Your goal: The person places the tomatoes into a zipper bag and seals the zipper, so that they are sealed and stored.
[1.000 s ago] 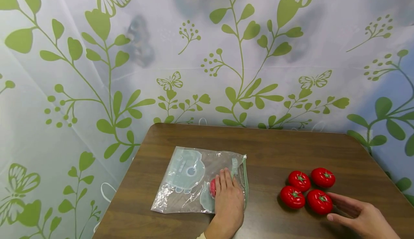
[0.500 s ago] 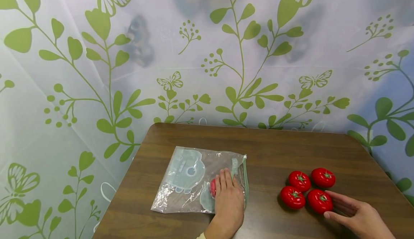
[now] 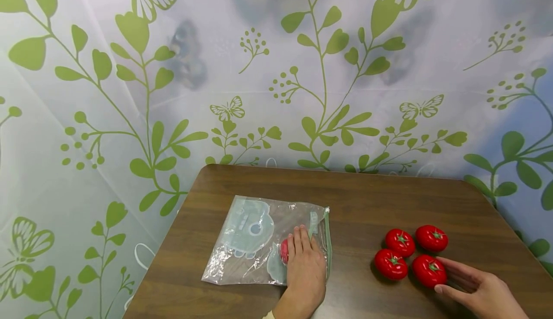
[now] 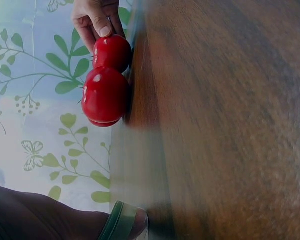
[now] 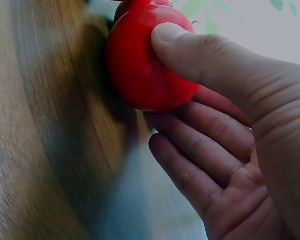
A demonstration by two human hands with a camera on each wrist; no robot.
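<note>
My left hand (image 3: 305, 271) lies with straight fingers on a clear zip bag (image 3: 282, 213) printed with a pale blue cartoon figure. A red thing (image 3: 284, 251), partly hidden under that hand, shows at the bag. On the right, my right hand (image 3: 484, 288) holds the nearest of several shiny red tomatoes, its thumb on one side and fingers on the other. This tomato (image 5: 145, 60) fills the space between thumb and fingers in the right wrist view. Close by sit other tomatoes (image 3: 432, 238), with green star-shaped tops. The left wrist view shows the right hand (image 4: 97, 20) touching a tomato (image 4: 112, 52).
Everything rests on a brown wood-grain table (image 3: 345, 189) with rounded back corners. Behind it hangs a pale curtain (image 3: 259, 79) with green leaves and butterflies. The bag's green zip edge (image 3: 327, 237) faces the tomatoes.
My right hand has closed in on the nearest tomato, which has shifted slightly right, away from its neighbour. The left hand and the bag have stayed put.
</note>
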